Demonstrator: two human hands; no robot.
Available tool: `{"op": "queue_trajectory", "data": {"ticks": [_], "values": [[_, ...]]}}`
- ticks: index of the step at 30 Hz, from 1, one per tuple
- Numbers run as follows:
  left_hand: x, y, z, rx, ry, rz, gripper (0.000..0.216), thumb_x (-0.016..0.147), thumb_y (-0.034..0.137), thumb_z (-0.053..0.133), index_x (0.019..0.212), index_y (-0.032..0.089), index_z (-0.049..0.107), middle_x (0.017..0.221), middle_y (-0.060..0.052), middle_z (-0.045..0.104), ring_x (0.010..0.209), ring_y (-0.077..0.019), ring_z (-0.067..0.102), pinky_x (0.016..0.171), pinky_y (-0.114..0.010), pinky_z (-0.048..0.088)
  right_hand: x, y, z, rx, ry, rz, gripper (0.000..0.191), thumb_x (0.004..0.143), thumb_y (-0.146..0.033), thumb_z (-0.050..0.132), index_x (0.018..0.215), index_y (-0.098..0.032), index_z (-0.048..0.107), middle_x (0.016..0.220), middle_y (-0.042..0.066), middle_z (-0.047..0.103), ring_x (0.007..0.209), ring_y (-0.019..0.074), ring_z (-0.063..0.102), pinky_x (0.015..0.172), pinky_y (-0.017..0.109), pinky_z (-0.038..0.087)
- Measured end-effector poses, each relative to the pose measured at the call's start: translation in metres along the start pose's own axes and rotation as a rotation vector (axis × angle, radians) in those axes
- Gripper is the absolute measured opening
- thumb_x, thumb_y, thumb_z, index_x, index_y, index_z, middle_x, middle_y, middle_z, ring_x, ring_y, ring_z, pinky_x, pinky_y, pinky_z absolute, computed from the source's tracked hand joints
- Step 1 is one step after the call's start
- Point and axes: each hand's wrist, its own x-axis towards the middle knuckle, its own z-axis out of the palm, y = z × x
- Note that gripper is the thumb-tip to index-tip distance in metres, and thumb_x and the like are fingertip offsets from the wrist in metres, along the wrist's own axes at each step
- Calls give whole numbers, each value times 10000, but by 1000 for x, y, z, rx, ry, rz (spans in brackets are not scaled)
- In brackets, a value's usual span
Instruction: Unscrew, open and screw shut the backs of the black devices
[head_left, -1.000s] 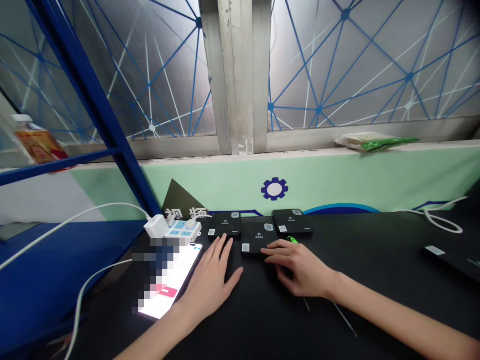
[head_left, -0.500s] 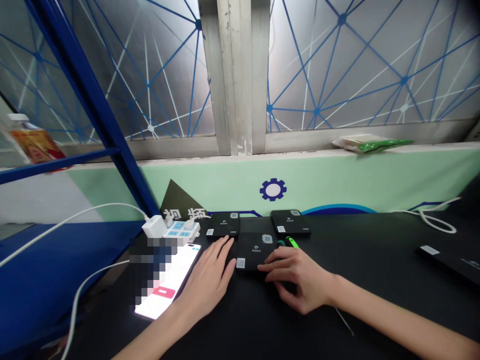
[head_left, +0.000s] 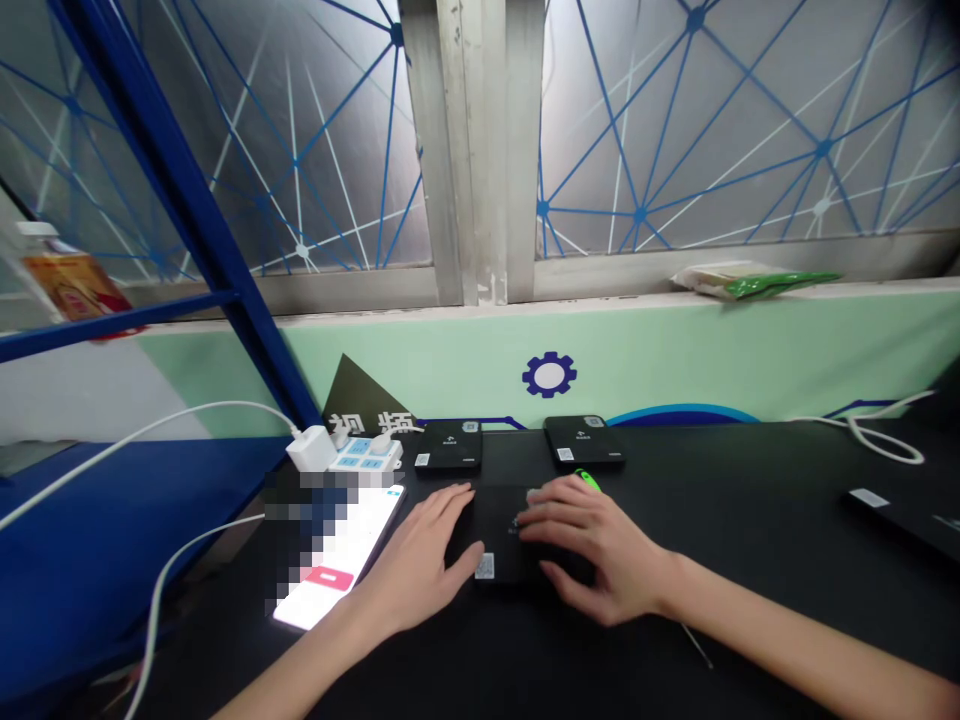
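Observation:
A flat black box [head_left: 498, 580] with a white code label lies on the dark table between my hands. My left hand [head_left: 429, 548] is at its left side, fingers stretched and thumb tip at the label. Across the box's right part reaches my right hand [head_left: 600, 550], its fingers bent over the top and its thumb by the near right corner. A bright green handle end [head_left: 589, 481] shows behind that hand, and a thin metal rod [head_left: 699, 648] shows below the wrist. My hand hides whether they are one tool.
Two similar boxes, a left one [head_left: 450, 447] and a right one [head_left: 583, 441], lie behind. To the left are a lit phone [head_left: 315, 600], a power strip [head_left: 366, 455] and a white charger [head_left: 312, 448]. A larger black object [head_left: 900, 525] lies far right.
The flat black box has slid nearer to me. My right fingers now cover more of its top, and my left thumb has come down along its left edge.

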Motion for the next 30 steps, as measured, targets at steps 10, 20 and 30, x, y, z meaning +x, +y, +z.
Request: {"op": "queue_trajectory", "data": {"ticks": [10, 20, 30], "values": [[-2, 3, -1, -10, 9, -11, 518, 1002, 480, 425, 1456, 231, 433, 1542, -95, 414, 1415, -298, 373, 1115, -497, 374, 1, 22, -11, -282, -220, 251, 898, 774, -754, 573, 1412, -124, 510, 1480, 204, 467, 1421, 428, 302, 1152, 684, 98], [0, 5, 0, -52, 84, -46, 476, 1023, 496, 381, 1413, 242, 480, 1456, -91, 516, 1350, -284, 461, 1094, -481, 390, 4, 21, -11, -195, -148, 237, 885, 634, -809, 667, 1208, -141, 575, 1262, 186, 611, 1325, 412, 420, 1141, 678, 146], [5, 17, -11, -303, 197, -37, 330, 1038, 391, 389, 1297, 254, 540, 1346, -64, 563, 1222, -238, 537, 1032, -393, 437, 4, 19, -14, -104, -29, 193, 833, 657, -638, 787, 1283, -175, 489, 1246, 171, 607, 1122, 358, 570, 1007, 578, 409]]}}
